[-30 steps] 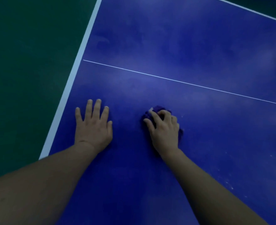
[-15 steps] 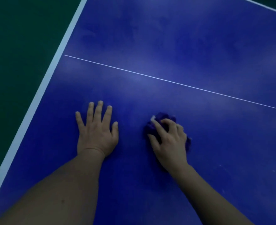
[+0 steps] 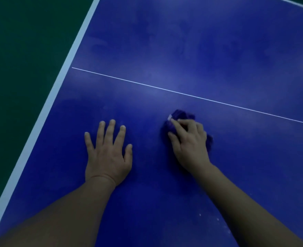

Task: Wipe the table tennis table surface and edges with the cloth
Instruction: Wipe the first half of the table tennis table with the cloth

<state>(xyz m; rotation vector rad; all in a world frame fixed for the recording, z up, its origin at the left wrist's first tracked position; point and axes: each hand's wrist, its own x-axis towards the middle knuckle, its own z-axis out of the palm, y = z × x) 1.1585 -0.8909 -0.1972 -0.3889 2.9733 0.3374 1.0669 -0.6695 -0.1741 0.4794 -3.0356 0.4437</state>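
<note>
The blue table tennis table (image 3: pixel 191 50) fills most of the view, with a thin white centre line (image 3: pixel 191 95) across it. My right hand (image 3: pixel 189 145) grips a crumpled purple cloth (image 3: pixel 181 115) and holds it down on the surface just below that line. The cloth shows past my fingertips and beside my knuckles; most of it is hidden under the hand. My left hand (image 3: pixel 108 154) rests flat on the table with fingers spread, a little to the left of the cloth.
The table's white left edge band (image 3: pixel 61 82) runs diagonally from top centre to bottom left. Beyond it lies dark green floor (image 3: pixel 18 68). Pale specks (image 3: pixel 216 219) dot the surface at the lower right.
Both hands sit slightly higher and further right in view than a second ago; the white edge first swung left in view, then back right. The right hand's grip on the cloth is unchanged.
</note>
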